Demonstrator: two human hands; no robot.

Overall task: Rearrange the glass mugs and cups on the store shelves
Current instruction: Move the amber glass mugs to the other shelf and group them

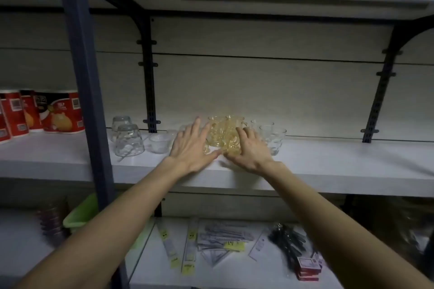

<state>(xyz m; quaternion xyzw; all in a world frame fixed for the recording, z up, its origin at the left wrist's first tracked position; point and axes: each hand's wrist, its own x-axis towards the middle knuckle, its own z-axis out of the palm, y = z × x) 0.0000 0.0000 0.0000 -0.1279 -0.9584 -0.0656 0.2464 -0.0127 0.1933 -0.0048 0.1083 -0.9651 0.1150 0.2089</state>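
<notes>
Several amber glass mugs (223, 131) stand clustered on the middle white shelf (328, 162). My left hand (191, 148) lies flat with fingers spread against the cluster's left side. My right hand (250, 151) rests with fingers apart on the cluster's right front, touching a mug. Neither hand grips anything. Clear tumblers (273, 137) stand just right of the amber mugs. Left of my hands sit a small clear bowl (159, 143) and two upturned clear glasses (128, 139).
Red printed packages (47, 112) fill the shelf section at left, past a dark upright post (87, 101). Black brackets (150, 91) hold the shelf above. The lower shelf carries packaged utensils (223, 239), black items (287, 244), small red boxes (307, 267) and a green bin (81, 214).
</notes>
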